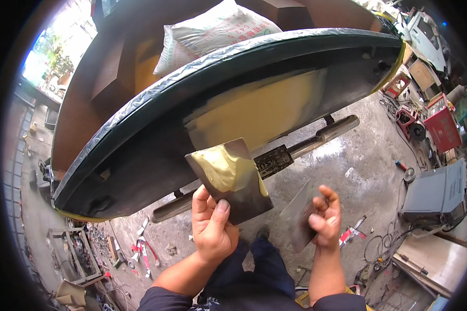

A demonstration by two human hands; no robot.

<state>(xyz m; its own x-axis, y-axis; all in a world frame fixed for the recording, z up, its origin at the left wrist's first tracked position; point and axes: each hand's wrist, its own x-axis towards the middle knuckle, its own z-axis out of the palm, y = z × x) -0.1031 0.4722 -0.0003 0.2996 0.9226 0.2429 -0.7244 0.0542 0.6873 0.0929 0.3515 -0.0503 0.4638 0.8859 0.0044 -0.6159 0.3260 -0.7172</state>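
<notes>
My left hand [214,228] grips a flat dark mixing board [251,203] by its lower edge, thumb on top. Pale yellow body filler [225,168] is smeared over the board's upper part. In my right hand [325,220] is a thin, flat spreader [302,220], pinched between thumb and fingers and slightly blurred; its blade stands apart from the board. Beyond both hands stretches a dark curved vehicle panel [140,147] with a broad tan-yellow filler patch [259,111] across its middle.
A white printed sack [213,33] lies in the bed behind the plastic-covered panel edge. A metal bumper tube [337,130] runs below the panel. To the right are a grey cabinet [435,194], a red box [443,129] and cables; a metal frame [75,256] lies at lower left.
</notes>
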